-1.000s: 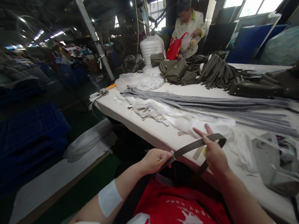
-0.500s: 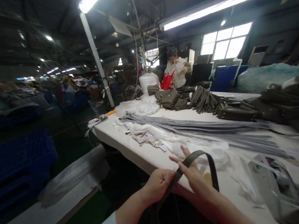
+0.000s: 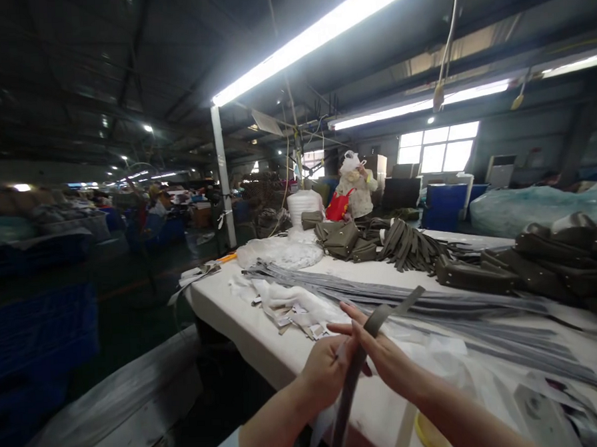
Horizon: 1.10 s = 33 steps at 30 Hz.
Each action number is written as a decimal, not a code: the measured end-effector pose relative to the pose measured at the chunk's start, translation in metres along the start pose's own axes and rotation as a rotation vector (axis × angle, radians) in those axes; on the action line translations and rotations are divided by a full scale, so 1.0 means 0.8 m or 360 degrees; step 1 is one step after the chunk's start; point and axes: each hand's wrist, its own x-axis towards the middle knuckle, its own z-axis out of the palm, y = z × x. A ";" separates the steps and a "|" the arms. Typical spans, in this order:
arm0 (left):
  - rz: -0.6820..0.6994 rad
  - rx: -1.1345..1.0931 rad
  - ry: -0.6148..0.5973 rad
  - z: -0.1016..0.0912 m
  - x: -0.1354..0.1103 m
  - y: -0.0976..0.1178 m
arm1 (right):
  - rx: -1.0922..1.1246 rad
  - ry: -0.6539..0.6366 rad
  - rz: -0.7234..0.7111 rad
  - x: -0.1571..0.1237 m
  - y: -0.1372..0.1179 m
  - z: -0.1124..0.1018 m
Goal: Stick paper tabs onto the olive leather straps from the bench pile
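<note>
A long olive-grey strap [image 3: 353,374] runs from the bottom of the view up between both my hands, its free end sticking out over the white table [image 3: 233,307]. My left hand [image 3: 323,372] is closed round the strap from the left. My right hand [image 3: 383,356] pinches the strap a little higher, with two fingers stretched out. Both hands hover above the table's near edge, beside white wrapping paper [image 3: 303,306] and small card scraps.
Long grey strips [image 3: 433,303] lie across the table. Olive bags [image 3: 342,240] and a heap of straps [image 3: 412,247] are farther back, more bags [image 3: 555,263] at right. A person [image 3: 357,190] stands beyond the table. Blue crates [image 3: 34,331] sit at left.
The camera has tilted upward. The strap's loop has come undone into a straighter run, and my hands have drawn close together on it.
</note>
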 end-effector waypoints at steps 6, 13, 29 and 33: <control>-0.0094 0.0143 -0.0100 0.001 0.009 -0.013 | 0.0058 0.0099 0.0128 0.045 -0.013 -0.067; 0.0053 0.0119 -0.0038 0.012 0.027 0.002 | -0.0101 -0.0446 0.0222 0.020 -0.006 -0.056; 0.0231 0.0431 -0.0200 0.012 0.058 0.045 | 0.0029 0.0234 -0.0085 0.073 -0.080 -0.149; 0.0283 0.0319 -0.0175 0.013 0.078 0.069 | -0.0055 -0.0108 0.0002 0.087 -0.113 -0.159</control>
